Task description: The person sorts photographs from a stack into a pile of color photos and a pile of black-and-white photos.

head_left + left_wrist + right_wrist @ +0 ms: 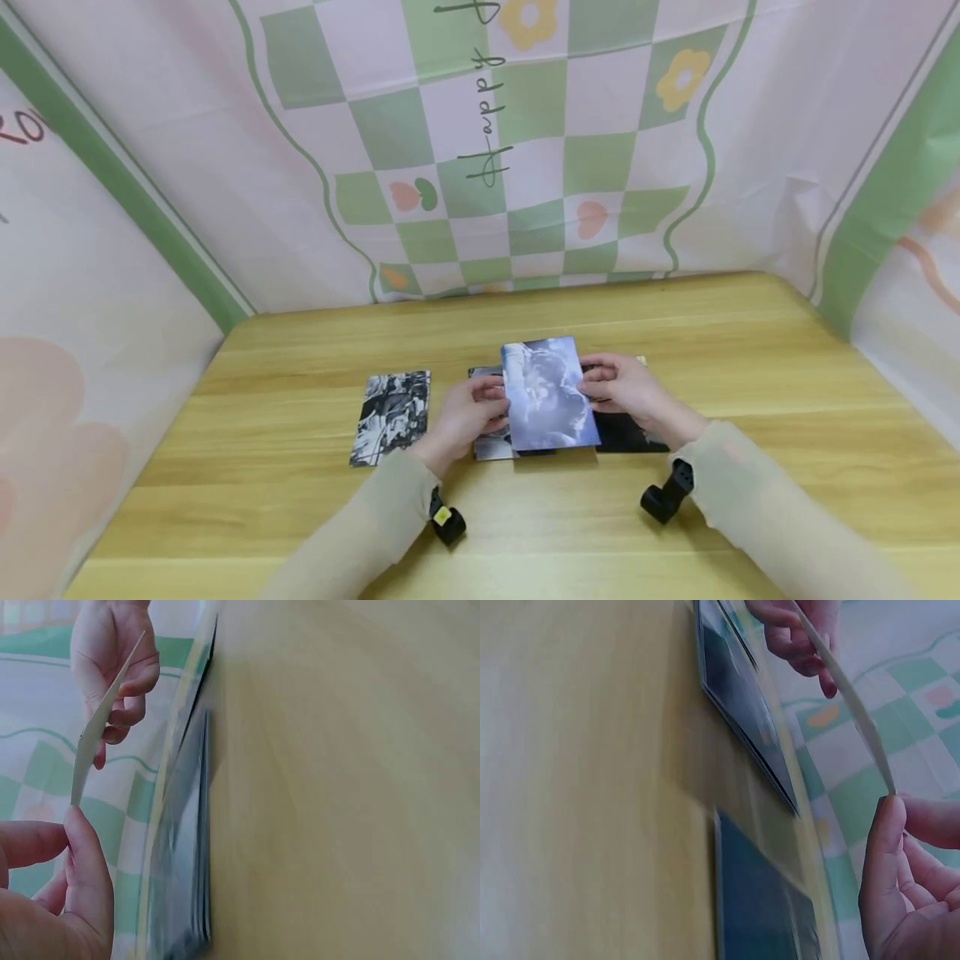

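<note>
Card in the air: one, blue and white with a cloudy picture, the held card (pixel 551 396), raised above the counter (pixel 187 533) and apart from it, in front of the middle pile and part of the right-hand card in the head view.
Left grip (pixel 467 414): one hand, thumb and fingertips pinching the held card's left edge.
Right grip (pixel 622 387): one hand, thumb and finger pinching its opposite edge.
Spots with cards on the counter: three, roughly in a row.
Left-hand card (pixel 392 418): one face showing, black and white, well apart from the middle; cannot tell whether more lie beneath.
Middle pile (pixel 491 447): one, partly covered from above; several stacked edges in the left wrist view, too blurred to count.
Right-hand card (pixel 630 435): one face showing, mostly black, partly behind the right hand.
Wrist cameras: two, black; the left camera (pixel 450 523) carries one yellow patch, the right camera (pixel 663 500) none visible.
Sleeves: two, pale.
Backdrop cloth (pixel 534 162): green-and-white checks, two yellow flowers visible.
</note>
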A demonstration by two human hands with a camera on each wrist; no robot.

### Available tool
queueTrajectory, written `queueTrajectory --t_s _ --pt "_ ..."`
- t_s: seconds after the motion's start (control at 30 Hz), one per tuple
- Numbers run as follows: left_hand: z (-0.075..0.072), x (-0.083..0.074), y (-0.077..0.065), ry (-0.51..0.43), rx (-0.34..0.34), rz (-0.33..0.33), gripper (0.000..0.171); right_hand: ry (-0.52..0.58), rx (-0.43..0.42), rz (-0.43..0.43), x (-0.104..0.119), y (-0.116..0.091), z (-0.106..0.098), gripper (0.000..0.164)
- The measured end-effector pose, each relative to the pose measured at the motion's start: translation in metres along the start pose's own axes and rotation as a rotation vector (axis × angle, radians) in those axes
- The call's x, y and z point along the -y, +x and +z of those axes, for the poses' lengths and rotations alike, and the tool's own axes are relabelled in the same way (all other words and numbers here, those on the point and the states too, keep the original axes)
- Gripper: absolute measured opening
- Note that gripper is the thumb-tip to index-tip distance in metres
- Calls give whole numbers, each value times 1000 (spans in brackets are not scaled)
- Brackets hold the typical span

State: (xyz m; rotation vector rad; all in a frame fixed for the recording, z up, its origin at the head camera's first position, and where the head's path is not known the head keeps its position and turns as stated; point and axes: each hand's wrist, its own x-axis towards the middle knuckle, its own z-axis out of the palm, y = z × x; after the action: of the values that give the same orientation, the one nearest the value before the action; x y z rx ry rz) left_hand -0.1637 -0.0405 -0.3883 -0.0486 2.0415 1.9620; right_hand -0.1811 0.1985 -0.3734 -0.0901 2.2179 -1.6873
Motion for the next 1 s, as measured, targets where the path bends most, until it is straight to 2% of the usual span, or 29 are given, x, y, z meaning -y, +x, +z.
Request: queueTrajectory --t_s 0.1,0.27,0.53,0.8,1.0 --pt "11 -4 4 -16 28 15 37 2 12 -6 -1 -3 -12 54" --pt "31 -7 9 -54 38 0 38 -33 7 9 -4 -10 -32 56" --pt "58 -5 16 -74 48 -22 36 -111 -23 18 -16 -19 -54 59" --pt "78 1 20 -67 75 -45 43 -120 -17 53 -27 -23 -69 59" --pt "86 1 21 -80 97 -70 45 -116 -4 67 -36 -23 -78 59"
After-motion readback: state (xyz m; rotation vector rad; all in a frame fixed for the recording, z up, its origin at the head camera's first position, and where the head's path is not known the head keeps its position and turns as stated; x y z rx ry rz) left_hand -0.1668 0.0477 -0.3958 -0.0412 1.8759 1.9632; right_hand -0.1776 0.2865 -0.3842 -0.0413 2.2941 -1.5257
